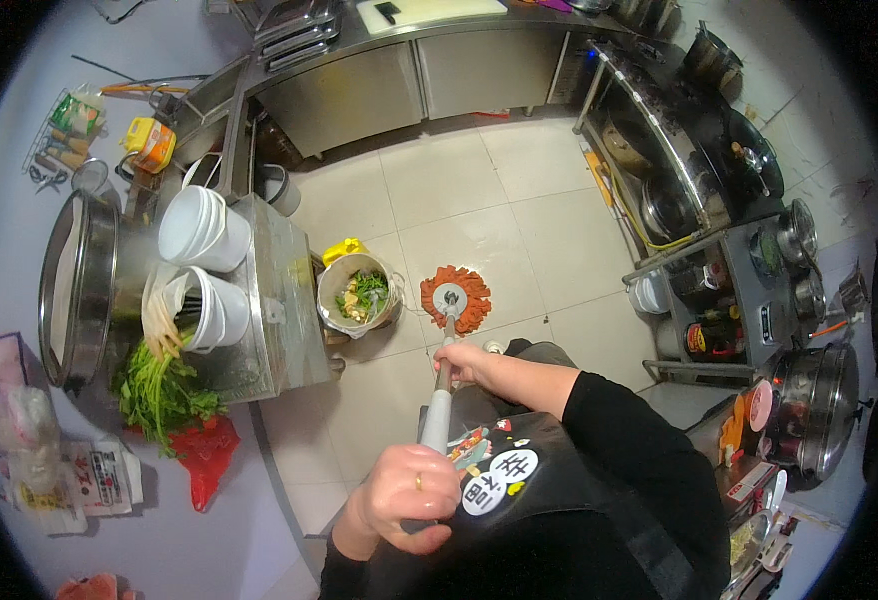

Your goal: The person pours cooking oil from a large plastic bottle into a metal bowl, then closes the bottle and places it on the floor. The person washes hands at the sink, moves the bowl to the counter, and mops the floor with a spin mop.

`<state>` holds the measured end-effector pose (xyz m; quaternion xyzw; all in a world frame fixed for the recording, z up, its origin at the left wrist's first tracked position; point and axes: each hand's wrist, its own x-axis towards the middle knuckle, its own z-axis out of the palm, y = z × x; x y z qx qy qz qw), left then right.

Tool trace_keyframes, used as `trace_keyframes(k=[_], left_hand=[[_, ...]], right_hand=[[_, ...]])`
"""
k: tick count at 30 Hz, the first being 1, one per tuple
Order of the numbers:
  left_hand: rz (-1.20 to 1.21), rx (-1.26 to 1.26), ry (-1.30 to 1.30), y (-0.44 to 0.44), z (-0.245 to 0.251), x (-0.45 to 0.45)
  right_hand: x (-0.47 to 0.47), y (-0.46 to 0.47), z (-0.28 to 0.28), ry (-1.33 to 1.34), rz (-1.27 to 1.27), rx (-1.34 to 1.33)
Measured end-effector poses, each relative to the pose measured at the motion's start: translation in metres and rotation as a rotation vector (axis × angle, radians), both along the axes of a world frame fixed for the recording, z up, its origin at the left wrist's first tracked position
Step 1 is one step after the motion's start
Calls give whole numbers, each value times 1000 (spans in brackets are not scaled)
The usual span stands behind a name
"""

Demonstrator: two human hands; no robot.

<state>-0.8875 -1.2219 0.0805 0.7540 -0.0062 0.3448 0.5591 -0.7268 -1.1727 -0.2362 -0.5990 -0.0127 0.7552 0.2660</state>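
Note:
A spin mop with an orange strand head [476,304] rests on the tiled floor [469,225] ahead of me. My left hand [412,487], a ring on one finger, is wrapped around the top of the mop's light-grey grip [436,424]. Farther down, my right hand [463,364] holds the metal shaft. Just left of the mop head stands a white bucket [326,300] with green vegetable scraps in it. A yellow container [344,250] is behind that bucket. My black apron [551,465] bears printed pictures and writing.
Left is a steel cabinet [289,300] carrying white buckets [232,240] and leafy greens [146,382]. A steel counter [349,97] spans the back. To the right are a stove frame [664,135] and a wheelless-looking steel shelf [746,292] with pots and bottles.

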Motion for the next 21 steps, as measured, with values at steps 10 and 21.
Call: trace_keyframes(k=[10, 21], left_hand=[[164, -172, -31, 81, -70, 58], [467, -136, 117, 242, -90, 165]], right_hand=[[80, 117, -57, -120, -223, 53], [169, 329, -91, -226, -300, 21]])
